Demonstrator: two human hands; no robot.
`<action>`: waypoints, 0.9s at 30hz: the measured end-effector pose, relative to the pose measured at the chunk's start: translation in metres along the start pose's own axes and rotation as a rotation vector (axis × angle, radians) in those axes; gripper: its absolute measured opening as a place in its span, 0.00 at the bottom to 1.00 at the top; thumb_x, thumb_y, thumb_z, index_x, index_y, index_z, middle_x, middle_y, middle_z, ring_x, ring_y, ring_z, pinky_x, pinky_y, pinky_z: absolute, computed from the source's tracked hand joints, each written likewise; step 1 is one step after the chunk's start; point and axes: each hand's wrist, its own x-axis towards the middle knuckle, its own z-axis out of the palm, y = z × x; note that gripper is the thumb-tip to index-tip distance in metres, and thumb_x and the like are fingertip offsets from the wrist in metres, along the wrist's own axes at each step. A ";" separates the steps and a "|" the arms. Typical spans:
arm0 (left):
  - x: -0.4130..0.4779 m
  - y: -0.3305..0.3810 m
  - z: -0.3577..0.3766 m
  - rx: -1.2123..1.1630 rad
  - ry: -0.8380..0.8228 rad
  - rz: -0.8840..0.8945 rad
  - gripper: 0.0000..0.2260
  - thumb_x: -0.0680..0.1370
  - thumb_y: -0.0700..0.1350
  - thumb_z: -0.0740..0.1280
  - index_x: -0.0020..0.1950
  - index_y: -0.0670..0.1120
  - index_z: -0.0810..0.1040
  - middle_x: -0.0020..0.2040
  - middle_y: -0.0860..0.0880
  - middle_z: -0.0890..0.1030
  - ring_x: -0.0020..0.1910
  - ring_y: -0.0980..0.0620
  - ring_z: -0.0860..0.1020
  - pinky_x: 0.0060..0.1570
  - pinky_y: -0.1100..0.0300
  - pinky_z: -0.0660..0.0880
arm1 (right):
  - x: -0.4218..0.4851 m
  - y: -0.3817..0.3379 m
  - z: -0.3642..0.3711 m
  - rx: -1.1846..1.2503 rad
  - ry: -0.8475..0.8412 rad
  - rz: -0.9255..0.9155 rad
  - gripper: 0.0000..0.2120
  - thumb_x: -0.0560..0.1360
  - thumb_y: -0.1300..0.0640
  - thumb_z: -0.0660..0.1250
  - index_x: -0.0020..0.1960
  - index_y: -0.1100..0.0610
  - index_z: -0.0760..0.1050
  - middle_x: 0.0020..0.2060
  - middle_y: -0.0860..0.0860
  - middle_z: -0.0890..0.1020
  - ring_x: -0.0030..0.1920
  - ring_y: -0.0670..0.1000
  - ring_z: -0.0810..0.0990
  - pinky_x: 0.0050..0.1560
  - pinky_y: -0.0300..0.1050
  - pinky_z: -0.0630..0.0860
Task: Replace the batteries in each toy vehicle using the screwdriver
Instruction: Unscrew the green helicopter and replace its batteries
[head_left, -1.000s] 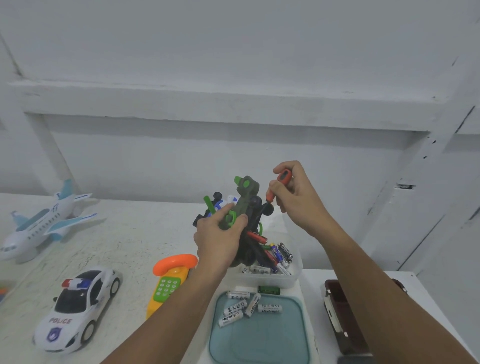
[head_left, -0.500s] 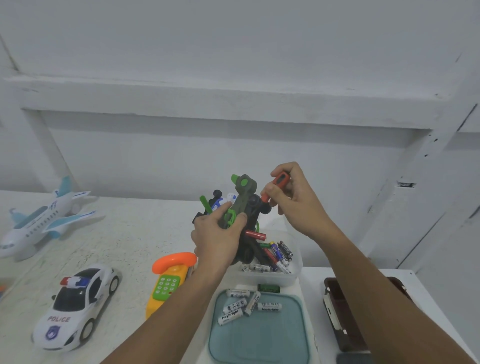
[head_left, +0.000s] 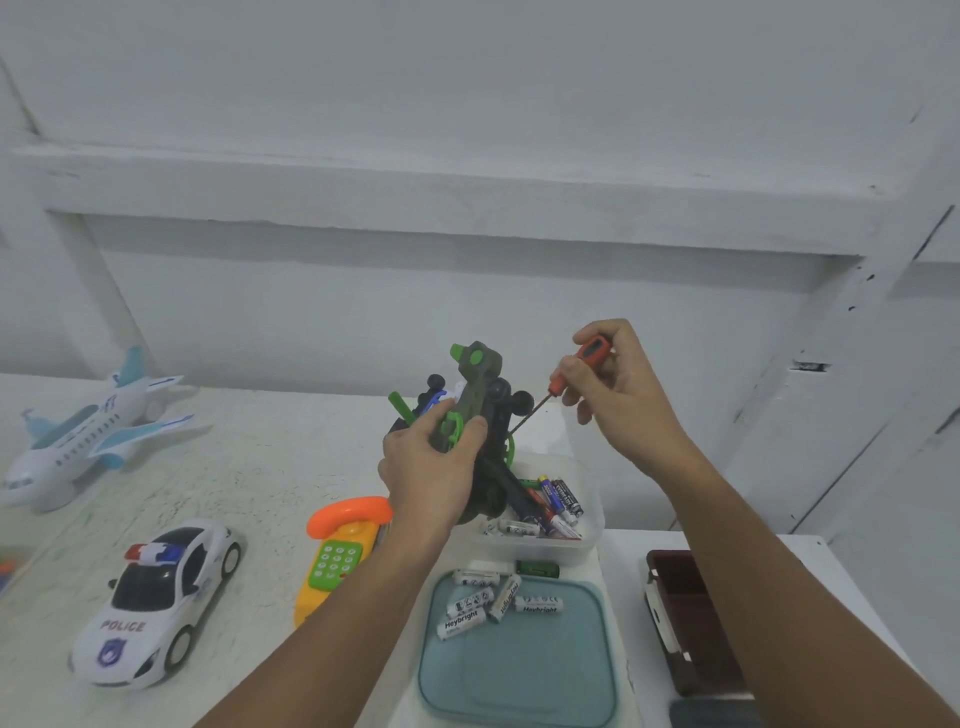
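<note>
**Item: toy vehicle** (head_left: 480, 382), dark green plastic with black wheels and bright green fittings. Held up on end in the air, above the clear tub (head_left: 593, 501) of mixed batteries. The left hand (head_left: 426, 470) wraps around its middle, with the thumb pressed by a green fitting.
Handling, by judgement: light, hollow and stiff. The wheels would turn under the fingers, and the thin green parts look likely to snap. It is best gripped by the body, as it is here.

**Item: screwdriver** (head_left: 577, 371), orange handle with a thin dark shaft. The right hand (head_left: 621, 410) pinches the handle in its fingertips. The shaft slants down and left towards the vehicle's underside, beside a black wheel. I cannot tell whether the tip sits in a screw.
Handling, by judgement: slender and light. Take it at the handle and twirl it with the fingertips. The small tip may slip out of a shallow screw head if it is tilted.

**Item: white batteries** (head_left: 493, 605), several marked Heybright. They lie loose on a teal lid (head_left: 519, 680) just in front of the tub. A dark green battery (head_left: 537, 567) lies at the lid's far edge.
Handling, by judgement: smooth cylinders that are apt to roll.

**Also on the white table** (head_left: 260, 467):
- A toy police car (head_left: 156, 597), near left.
- A toy airliner (head_left: 88, 436), far left.
- An orange and yellow toy phone (head_left: 340, 551), beside the left forearm.
- A brown box (head_left: 685, 618), partly behind the right forearm.

The step in hand looks to be the battery cover's screw.
</note>
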 end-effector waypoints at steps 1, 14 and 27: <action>-0.001 0.000 -0.002 -0.041 -0.002 -0.013 0.25 0.62 0.69 0.68 0.57 0.65 0.80 0.52 0.48 0.81 0.56 0.44 0.79 0.60 0.43 0.76 | -0.002 0.001 -0.003 0.086 0.058 0.027 0.07 0.79 0.62 0.63 0.52 0.51 0.67 0.38 0.57 0.82 0.35 0.52 0.79 0.31 0.44 0.74; -0.018 0.012 -0.049 -0.358 -0.043 -0.123 0.16 0.81 0.57 0.63 0.55 0.46 0.81 0.50 0.46 0.86 0.52 0.43 0.84 0.52 0.40 0.79 | -0.095 0.030 -0.031 0.496 0.128 0.462 0.06 0.68 0.64 0.69 0.39 0.60 0.71 0.34 0.58 0.82 0.34 0.55 0.82 0.31 0.42 0.79; -0.040 -0.005 -0.079 -0.393 -0.285 -0.129 0.29 0.71 0.62 0.63 0.64 0.43 0.76 0.50 0.48 0.85 0.40 0.53 0.84 0.31 0.64 0.77 | -0.223 0.054 0.026 -0.254 -0.245 0.378 0.16 0.65 0.62 0.79 0.34 0.49 0.73 0.38 0.48 0.85 0.36 0.44 0.77 0.38 0.35 0.69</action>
